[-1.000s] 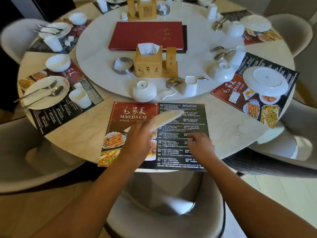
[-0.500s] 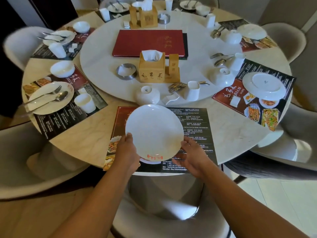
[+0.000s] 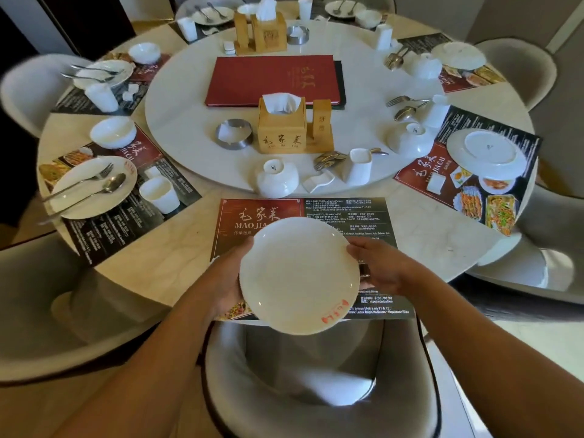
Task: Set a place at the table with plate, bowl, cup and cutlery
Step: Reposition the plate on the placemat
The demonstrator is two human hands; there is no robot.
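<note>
1. Head view: I see the plate [image 3: 298, 276] face up at the table's [image 3: 158, 257] 6 o'clock, over the near edge of the placemat [image 3: 344, 216].
2. My left hand [image 3: 226, 279] holds its rim at 9 o'clock and my right hand [image 3: 379, 270] holds it at 3 o'clock.
3. Toward 12 o'clock from the plate, the upside-down bowl [image 3: 277, 178], the cutlery [image 3: 330, 159] and the cup [image 3: 358, 167] sit on the turntable [image 3: 189, 128].

Rnd marble tbl [image 3: 426, 248], beige chairs [image 3: 316, 399], wood floor [image 3: 28, 412]
</note>
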